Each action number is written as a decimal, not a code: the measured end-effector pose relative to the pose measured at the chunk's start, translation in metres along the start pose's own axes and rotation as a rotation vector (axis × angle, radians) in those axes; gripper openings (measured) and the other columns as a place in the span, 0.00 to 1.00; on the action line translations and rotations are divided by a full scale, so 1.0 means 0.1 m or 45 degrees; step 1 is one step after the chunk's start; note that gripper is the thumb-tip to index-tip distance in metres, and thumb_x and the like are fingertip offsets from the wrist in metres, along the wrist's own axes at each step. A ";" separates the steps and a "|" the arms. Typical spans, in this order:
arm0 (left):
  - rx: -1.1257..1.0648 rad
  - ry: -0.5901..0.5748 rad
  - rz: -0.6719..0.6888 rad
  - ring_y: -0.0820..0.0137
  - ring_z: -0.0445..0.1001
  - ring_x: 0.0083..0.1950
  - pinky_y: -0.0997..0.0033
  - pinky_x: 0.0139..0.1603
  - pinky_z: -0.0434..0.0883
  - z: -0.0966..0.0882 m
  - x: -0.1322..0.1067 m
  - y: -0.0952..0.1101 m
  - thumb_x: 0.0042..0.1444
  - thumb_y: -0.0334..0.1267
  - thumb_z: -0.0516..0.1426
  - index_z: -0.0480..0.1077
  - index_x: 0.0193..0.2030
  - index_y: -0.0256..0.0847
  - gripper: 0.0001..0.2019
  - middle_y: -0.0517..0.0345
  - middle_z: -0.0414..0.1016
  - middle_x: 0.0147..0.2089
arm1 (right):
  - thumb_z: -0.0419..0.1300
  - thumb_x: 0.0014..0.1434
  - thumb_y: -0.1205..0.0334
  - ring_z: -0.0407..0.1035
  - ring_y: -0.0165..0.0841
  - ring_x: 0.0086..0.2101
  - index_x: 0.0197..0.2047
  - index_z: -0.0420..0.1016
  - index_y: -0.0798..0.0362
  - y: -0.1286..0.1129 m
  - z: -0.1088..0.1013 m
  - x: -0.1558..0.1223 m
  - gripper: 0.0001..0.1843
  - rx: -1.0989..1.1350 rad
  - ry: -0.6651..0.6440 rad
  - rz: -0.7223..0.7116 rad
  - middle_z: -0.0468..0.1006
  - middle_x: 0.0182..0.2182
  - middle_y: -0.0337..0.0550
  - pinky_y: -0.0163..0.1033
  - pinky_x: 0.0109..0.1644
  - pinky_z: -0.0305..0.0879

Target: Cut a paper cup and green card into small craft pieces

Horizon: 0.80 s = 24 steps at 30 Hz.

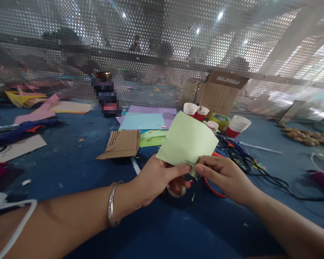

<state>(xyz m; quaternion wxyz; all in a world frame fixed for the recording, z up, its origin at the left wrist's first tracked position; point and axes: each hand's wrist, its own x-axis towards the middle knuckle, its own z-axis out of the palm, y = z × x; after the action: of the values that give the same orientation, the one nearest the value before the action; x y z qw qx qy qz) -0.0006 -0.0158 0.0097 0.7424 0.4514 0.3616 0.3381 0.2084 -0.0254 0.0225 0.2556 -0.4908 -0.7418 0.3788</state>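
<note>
Paper, pale green, is held up above the blue table, lifted by both hands at its near edge. Its outline is nearly square, so no long axis stands out; the sheet sits diagonally, one corner pointing far, another left and near, another right. A dark slit-like line crosses its near part. Left hand grips that edge, thumb on top, fingers underneath; right hand pinches just right of it, the thumb tips close together. Beyond lie blue sheets, with a cardboard piece to the left and paper cups far right.
</note>
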 end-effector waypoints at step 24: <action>0.177 0.146 0.030 0.75 0.73 0.20 0.81 0.19 0.66 -0.01 0.00 0.10 0.52 0.48 0.68 0.80 0.39 0.33 0.17 0.52 0.80 0.24 | 0.55 0.66 0.41 0.54 0.28 0.26 0.26 0.67 0.53 0.01 -0.04 0.00 0.26 0.008 0.044 -0.008 0.61 0.23 0.34 0.35 0.30 0.52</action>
<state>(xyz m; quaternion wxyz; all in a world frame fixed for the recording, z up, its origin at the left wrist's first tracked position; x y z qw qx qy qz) -0.0028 -0.0116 0.0181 0.6833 0.4860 0.4207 0.3462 0.2118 -0.0237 0.0234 0.2712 -0.4941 -0.7377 0.3717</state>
